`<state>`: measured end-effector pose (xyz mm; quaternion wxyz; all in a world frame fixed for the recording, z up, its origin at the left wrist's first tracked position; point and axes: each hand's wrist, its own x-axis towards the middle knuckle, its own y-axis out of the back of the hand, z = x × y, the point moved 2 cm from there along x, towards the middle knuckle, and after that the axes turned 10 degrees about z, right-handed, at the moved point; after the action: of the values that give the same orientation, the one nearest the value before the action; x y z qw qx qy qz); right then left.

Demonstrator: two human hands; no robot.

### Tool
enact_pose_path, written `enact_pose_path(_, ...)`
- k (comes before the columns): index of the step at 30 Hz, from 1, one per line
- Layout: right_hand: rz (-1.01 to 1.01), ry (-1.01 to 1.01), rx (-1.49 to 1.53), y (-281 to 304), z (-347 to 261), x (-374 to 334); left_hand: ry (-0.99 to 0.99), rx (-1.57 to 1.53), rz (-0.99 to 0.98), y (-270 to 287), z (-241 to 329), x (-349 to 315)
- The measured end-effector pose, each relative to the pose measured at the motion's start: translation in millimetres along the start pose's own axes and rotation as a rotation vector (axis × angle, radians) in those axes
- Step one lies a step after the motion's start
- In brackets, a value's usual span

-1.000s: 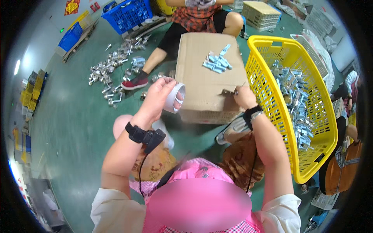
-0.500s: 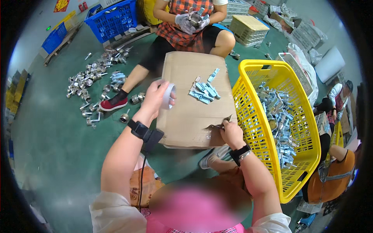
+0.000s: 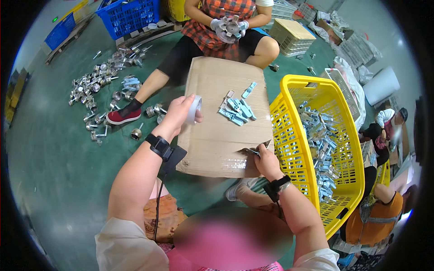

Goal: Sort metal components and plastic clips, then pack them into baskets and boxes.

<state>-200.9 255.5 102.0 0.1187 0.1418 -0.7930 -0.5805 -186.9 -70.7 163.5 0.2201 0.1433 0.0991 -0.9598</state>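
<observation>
left hand (image 3: 183,110): fingers curled around a pale tape roll (image 3: 193,111), at the left edge of the brown carton (image 3: 203,153). roll stands on edge, its hole turned roughly to the right; can't make out a free tape end.

right hand (image 3: 268,163): pinching a dark metal tool (image 3: 247,151) over the carton's near right corner. could be scissors, outline too dark to be sure. can't tell if it touches the cardboard.

key relation: roll and tool are well apart across the carton, roll left and farther from the body, tool right and nearer. tool's long axis runs mostly sideways, its visible end pointing left, roughly toward the roll's side. glossy patch (image 3: 233,166) on the near edge sits just beside the tool, so right hand is the nearer one.

pile of light-blue levers (image 3: 238,111) lies on the carton between and beyond the hands, right of the roll, touched by neither. one loose lever (image 3: 249,90) behind it, long axis slanting away to the right.

yellow basket (image 3: 289,131) full of similar parts right of the carton; co-worker opposite in gloves (image 3: 217,24) holds a round metal part (image 3: 232,30).
</observation>
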Motion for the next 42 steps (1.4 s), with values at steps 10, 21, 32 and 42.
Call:
enact_pose_path(10,0.075,0.010,0.047,-6,1,-3,-0.133,-0.149,0.031,-11,1,0)
enact_pose_path(21,0.147,0.022,-0.045,-13,-4,-4,-0.146,-0.218,0.116,-2,2,13)
enact_pose_path(32,0.064,-0.043,-0.063,-9,-13,-2,-0.056,-0.215,0.147,-3,-17,45)
enact_pose_path(42,0.095,-0.023,-0.052,-13,-1,2,-0.020,-0.180,0.144,-16,-17,52)
